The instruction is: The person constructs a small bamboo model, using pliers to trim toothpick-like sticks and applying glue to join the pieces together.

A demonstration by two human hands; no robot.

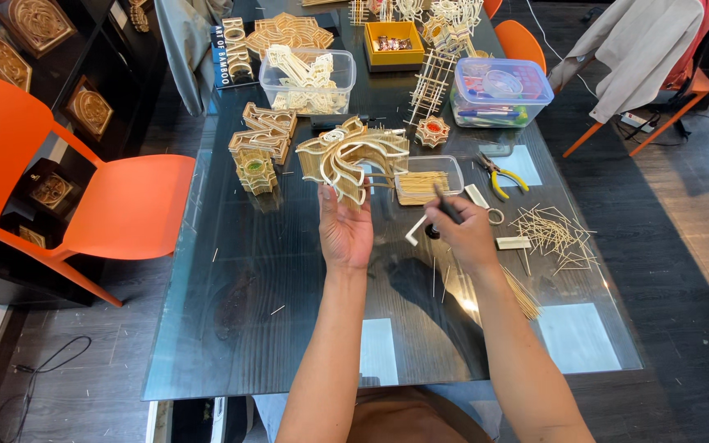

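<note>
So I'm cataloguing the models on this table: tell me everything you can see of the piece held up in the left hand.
The bamboo lattice piece is pale tan, built of curved strip outlines filled with many short thin sticks, forming open curling lobes. It is raised above the glass table, roughly upright, with loose stick ends jutting right. The left hand grips its lower edge; the right hand does not touch it.

Bare glass table (289, 328) near; bamboo models (260, 148), stick tray (428, 176) crowd beyond.

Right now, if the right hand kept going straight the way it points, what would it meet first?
Probably the clear tray of sticks: the right hand with its dark tool points up and away toward it. Depth is unclear, so it might pass above.
</note>
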